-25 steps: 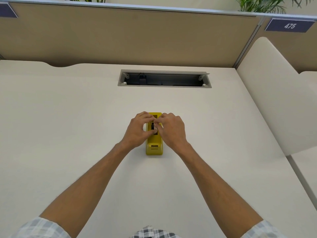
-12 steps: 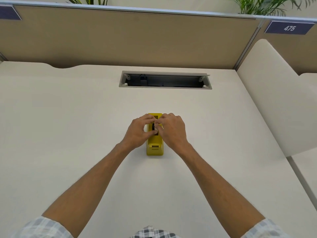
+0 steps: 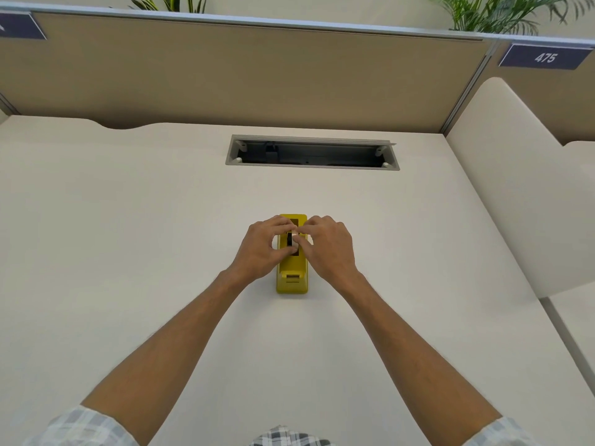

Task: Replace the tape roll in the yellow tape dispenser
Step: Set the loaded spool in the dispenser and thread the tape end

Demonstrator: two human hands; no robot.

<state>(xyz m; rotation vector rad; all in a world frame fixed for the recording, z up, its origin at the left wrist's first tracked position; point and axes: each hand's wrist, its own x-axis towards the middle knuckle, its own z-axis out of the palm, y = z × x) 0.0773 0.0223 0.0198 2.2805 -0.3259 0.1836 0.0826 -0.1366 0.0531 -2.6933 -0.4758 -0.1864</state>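
Note:
The yellow tape dispenser [image 3: 292, 278] stands in the middle of the desk, its cutter end toward me. My left hand [image 3: 260, 249] and my right hand [image 3: 328, 249] meet over its top slot. The fingertips of both hands pinch a small pale tape roll [image 3: 294, 242] with a dark core, which sits in the slot. The fingers hide most of the roll, so how deep it sits cannot be told.
An open grey cable tray [image 3: 312, 152] is set into the beige desk [image 3: 128, 236] beyond the dispenser. A tan partition [image 3: 241, 75] closes the far side, and a cream divider panel [image 3: 515, 204] stands at the right.
Both hands stay pinched at the dispenser's slot. A little more of the pale roll shows between the fingertips now.

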